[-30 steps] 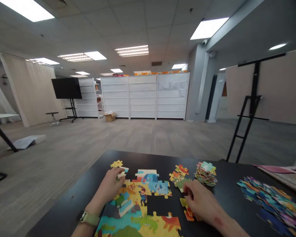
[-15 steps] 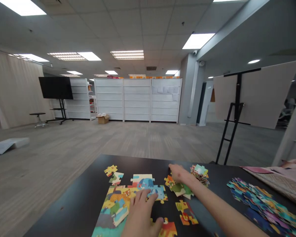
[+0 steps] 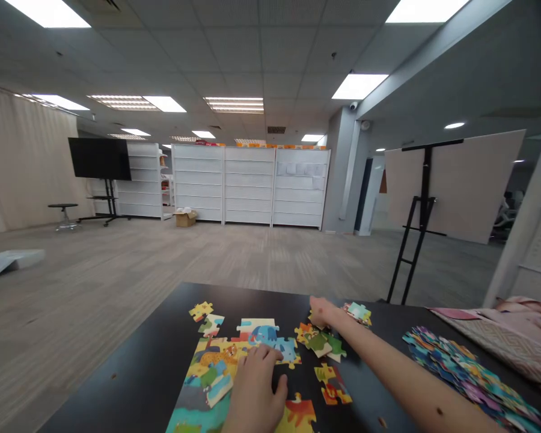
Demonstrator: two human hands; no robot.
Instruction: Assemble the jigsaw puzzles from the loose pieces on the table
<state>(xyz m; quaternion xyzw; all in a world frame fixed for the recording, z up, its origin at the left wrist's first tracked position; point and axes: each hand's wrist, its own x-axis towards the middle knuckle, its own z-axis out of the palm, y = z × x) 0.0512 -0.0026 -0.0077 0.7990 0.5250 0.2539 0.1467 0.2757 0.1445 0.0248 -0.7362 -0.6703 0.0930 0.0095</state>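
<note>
A partly joined jigsaw puzzle [image 3: 198,391] with animals on a yellow and teal ground lies on the black table. My left hand [image 3: 259,385] rests palm down over its right part, fingers apart, just below the blue elephant pieces [image 3: 264,334]. Toward the far edge, my right hand [image 3: 323,311] is bent down with its fingers curled and mostly hidden. A bit of a yellow puzzle piece [image 3: 311,315] shows at those fingers. Right below it lie loose green and orange pieces [image 3: 318,343]. A joined pair of pieces [image 3: 332,383] sits apart, nearer me.
Beyond my right wrist is a stack of pieces [image 3: 358,313]. A large heap of dark, colourful pieces [image 3: 469,373] spreads at the right, beside a pink patterned cloth bag [image 3: 500,337]. Two loose pieces [image 3: 211,325] lie at the far left. An easel [image 3: 417,222] stands past the table.
My right hand stays over the far pieces with a slight shift, and a yellow bit now shows at its fingers. My left hand's fingers have drawn slightly closer together. The view has turned slightly right.
</note>
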